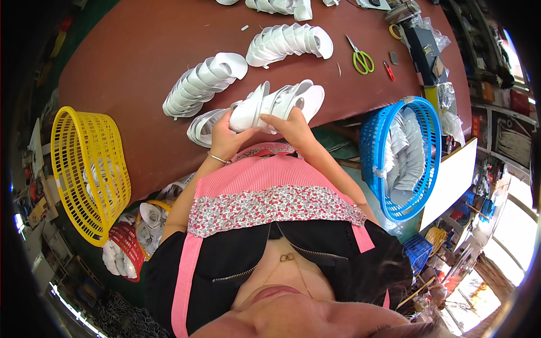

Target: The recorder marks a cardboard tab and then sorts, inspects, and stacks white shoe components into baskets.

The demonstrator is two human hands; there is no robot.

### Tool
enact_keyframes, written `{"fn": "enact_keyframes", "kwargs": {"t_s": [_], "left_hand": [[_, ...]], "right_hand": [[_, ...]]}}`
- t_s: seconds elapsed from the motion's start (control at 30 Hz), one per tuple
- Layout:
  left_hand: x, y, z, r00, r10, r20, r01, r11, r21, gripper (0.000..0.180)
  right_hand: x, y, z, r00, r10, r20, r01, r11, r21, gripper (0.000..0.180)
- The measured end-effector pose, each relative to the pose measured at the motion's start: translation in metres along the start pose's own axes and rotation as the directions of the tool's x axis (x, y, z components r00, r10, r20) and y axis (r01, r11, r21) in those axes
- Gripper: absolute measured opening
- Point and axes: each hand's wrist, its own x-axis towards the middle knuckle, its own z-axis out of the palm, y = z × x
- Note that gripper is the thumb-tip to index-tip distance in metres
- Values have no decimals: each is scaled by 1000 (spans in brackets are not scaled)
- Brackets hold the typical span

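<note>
At the near edge of the table, my left hand [228,139] and my right hand [291,127] are closed on a row of nested white shoe uppers [277,104]. My left fingers grip the row near its left part, with the thumb pointing right. On the right part, my right hand has its thumb on the near side; the fingers behind are partly hidden. More nested uppers [204,127] lie on the table just left of my left hand. Two other curved stacks, a left one [204,84] and a right one [289,45], rest beyond my hands.
Green-handled scissors [360,59] and a small red tool [389,71] lie right of the stacks on the brown table [124,62]. A yellow basket [115,146] stands at left; a blue basket [372,141] holding white uppers stands at right. More stacks [282,7] lie at the far edge.
</note>
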Motion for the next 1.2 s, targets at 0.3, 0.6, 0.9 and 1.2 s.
{"fn": "enact_keyframes", "kwargs": {"t_s": [0.3,0.6,0.9,1.2], "left_hand": [[5,-1,-2,911,-270,311,395,785,-477,50],[4,12,-38,918,-232,323,363,820,-442,53],[0,18,-1,953,-202,226,284,856,-431,50],[3,0,-27,903,-388,186,408,636,-655,48]], "right_hand": [[-12,-7,-16,997,69,42,-76,982,172,40],[-19,-13,-50,999,-15,42,3,961,276,47],[-19,-18,-27,993,-89,77,84,994,63,42],[-33,-30,-57,995,-32,93,17,988,157,48]]}}
